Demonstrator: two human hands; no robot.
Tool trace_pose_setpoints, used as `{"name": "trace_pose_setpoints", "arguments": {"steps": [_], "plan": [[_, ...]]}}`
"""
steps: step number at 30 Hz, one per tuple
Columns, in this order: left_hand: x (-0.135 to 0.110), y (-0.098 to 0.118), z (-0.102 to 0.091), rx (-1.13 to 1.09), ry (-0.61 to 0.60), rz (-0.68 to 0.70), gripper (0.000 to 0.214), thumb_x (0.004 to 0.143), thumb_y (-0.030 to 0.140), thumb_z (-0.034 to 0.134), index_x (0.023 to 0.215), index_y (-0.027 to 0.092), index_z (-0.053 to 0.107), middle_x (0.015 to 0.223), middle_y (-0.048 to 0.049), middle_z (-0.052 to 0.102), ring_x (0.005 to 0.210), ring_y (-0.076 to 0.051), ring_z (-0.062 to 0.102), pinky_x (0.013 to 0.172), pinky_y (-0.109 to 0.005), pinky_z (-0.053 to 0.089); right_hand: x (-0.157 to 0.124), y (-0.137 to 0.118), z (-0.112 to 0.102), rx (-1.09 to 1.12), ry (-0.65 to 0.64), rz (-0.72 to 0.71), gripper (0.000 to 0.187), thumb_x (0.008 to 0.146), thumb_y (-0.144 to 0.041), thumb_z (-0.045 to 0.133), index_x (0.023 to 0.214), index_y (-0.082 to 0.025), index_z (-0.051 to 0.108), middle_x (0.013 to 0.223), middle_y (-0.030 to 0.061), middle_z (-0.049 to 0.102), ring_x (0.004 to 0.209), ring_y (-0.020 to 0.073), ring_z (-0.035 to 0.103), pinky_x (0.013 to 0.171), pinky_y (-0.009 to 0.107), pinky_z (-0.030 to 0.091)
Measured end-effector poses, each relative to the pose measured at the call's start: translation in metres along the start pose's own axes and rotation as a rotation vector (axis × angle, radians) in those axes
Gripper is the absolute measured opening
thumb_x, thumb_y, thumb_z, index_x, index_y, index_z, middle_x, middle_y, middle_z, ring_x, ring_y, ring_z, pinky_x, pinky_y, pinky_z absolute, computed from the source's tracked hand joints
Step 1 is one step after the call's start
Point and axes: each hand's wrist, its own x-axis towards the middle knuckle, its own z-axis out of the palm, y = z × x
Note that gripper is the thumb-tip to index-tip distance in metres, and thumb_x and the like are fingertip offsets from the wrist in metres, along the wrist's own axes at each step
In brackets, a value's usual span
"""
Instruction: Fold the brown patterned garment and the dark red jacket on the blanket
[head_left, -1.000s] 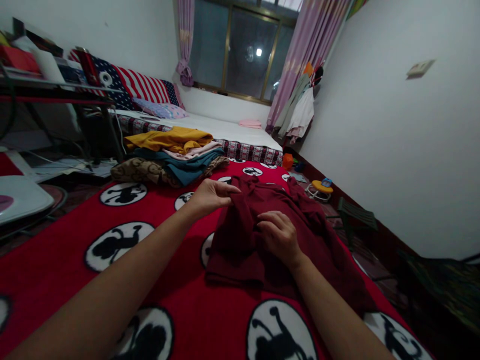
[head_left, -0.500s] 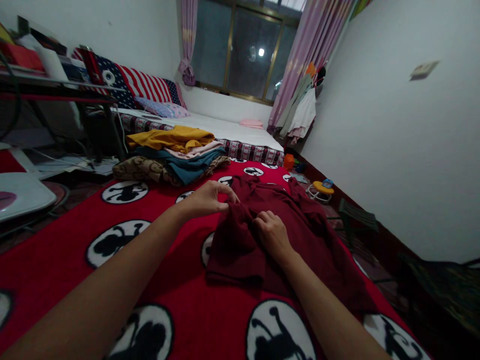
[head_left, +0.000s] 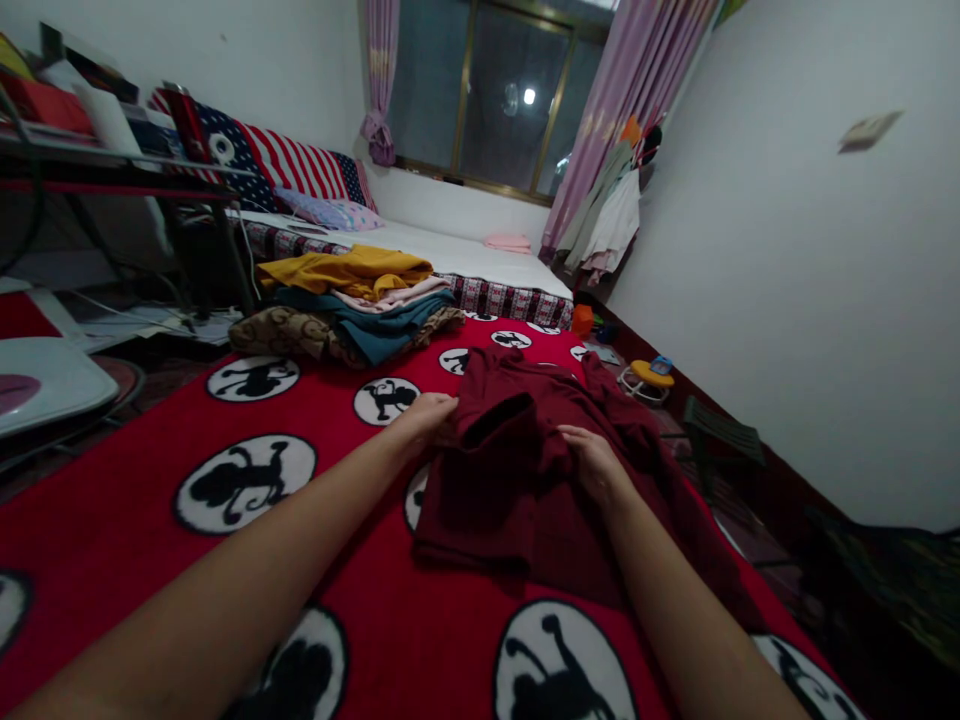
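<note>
Garment (head_left: 570,540) on blanket (head_left: 405,620), near its right edge; left hand (head_left: 433,418) at garment's left side, right hand (head_left: 596,465) right of it. Clothes pile (head_left: 352,305) at blanket's far-left corner. Bed (head_left: 450,250) beyond far edge; stool (head_left: 649,375) off right edge.

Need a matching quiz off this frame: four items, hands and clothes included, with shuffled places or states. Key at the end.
1. Maroon garment
2. Mustard garment
3. Left hand
4. Yellow-topped stool

A. Near the right-hand wall
B. Pinching maroon cloth
C. Spread on the red blanket
D. On top of the clothes pile

Pairs: 1-C, 2-D, 3-B, 4-A
</note>
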Motion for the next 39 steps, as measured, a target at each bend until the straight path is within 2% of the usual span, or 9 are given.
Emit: {"name": "trace_pose_setpoints", "arguments": {"steps": [3,6,10,15,20,29,35,37,39], "plan": [[0.001,-0.009,0.002,-0.088,0.031,-0.06,0.037,0.068,0.044,0.078,0.074,0.014,0.058,0.067,-0.0031,0.065,0.053,-0.013,0.061,0.055,-0.027,0.054,-0.006,0.001,-0.002,-0.134,0.001,-0.08,0.027,0.05,-0.02,0.062,0.077,-0.019,0.064,0.071,0.0025,0.069,0.065,0.019,0.064,0.06,0.032,0.052],[-0.001,-0.006,0.005,-0.125,0.038,-0.035,0.034,0.07,0.04,0.077,0.075,0.014,0.057,0.068,-0.002,0.063,0.052,-0.01,0.06,0.054,-0.024,0.054,-0.021,-0.01,0.006,-0.361,-0.12,-0.356,0.047,0.056,-0.014,0.054,0.101,-0.02,0.065,0.101,0.006,0.071,0.093,0.0217,0.066,0.083,0.037,0.053],[-0.004,-0.001,0.007,-0.086,-0.003,-0.024,0.031,0.064,0.031,0.08,0.073,0.014,0.055,0.061,0.0019,0.058,0.049,-0.008,0.055,0.051,-0.02,0.05,-0.036,-0.024,0.016,-0.696,-0.219,-0.761,0.07,0.063,-0.006,0.051,0.13,-0.025,0.054,0.138,0.0075,0.054,0.129,0.0252,0.047,0.109,0.048,0.037],[-0.009,0.002,0.004,-0.064,-0.127,-0.012,0.046,0.051,0.011,0.08,0.095,0.014,0.068,0.091,-0.0069,0.071,0.071,-0.015,0.066,0.062,-0.024,0.052,-0.04,-0.024,0.019,-0.956,-0.358,-0.918,0.071,0.068,-0.006,0.051,0.134,-0.031,0.053,0.145,0.0045,0.047,0.137,0.0268,0.037,0.112,0.053,0.032],[-0.012,0.001,0.004,-0.043,-0.276,0.044,0.062,0.054,0.01,0.078,0.115,0.018,0.068,0.123,-0.0129,0.066,0.1,-0.024,0.066,0.072,-0.026,0.051,-0.045,-0.026,0.022,-1.046,-0.421,-0.908,0.063,0.061,-0.011,0.057,0.122,-0.027,0.061,0.145,0.0065,0.048,0.137,0.0308,0.036,0.112,0.058,0.025],[-0.011,0.0,0.003,0.006,-0.405,0.154,0.067,0.06,0.013,0.08,0.125,0.016,0.061,0.124,-0.014,0.065,0.113,-0.025,0.061,0.086,-0.03,0.049,-0.049,-0.028,0.027,-0.984,-0.319,-0.953,0.019,0.076,-0.016,0.062,0.087,-0.027,0.072,0.122,0.0048,0.065,0.12,0.029,0.051,0.1,0.051,0.04],[-0.008,0.001,0.002,-0.004,-0.218,0.037,0.064,0.066,0.029,0.081,0.124,0.014,0.058,0.108,-0.0115,0.067,0.087,-0.017,0.066,0.074,-0.027,0.053,-0.02,-0.067,0.031,-0.55,-0.228,-0.533,0.013,0.078,-0.023,0.054,0.079,-0.02,0.067,0.073,0.0022,0.066,0.07,0.0185,0.063,0.069,0.033,0.053],[-0.007,-0.001,0.002,-0.022,-0.161,0.013,0.068,0.07,0.039,0.079,0.127,0.012,0.054,0.104,-0.0114,0.067,0.079,-0.015,0.066,0.071,-0.026,0.053,0.007,-0.074,0.029,-0.302,-0.081,-0.408,0.018,0.074,-0.029,0.057,0.088,-0.02,0.063,0.083,0.0025,0.066,0.076,0.0187,0.064,0.069,0.033,0.055],[-0.006,-0.003,0.004,-0.007,-0.13,-0.001,0.077,0.071,0.047,0.077,0.133,0.012,0.048,0.1,-0.0113,0.066,0.076,-0.015,0.065,0.069,-0.027,0.054,0.031,-0.07,0.024,-0.1,0.062,-0.343,0.04,0.068,-0.034,0.063,0.106,-0.023,0.057,0.109,0.0057,0.064,0.092,0.0202,0.064,0.075,0.035,0.056]]}}
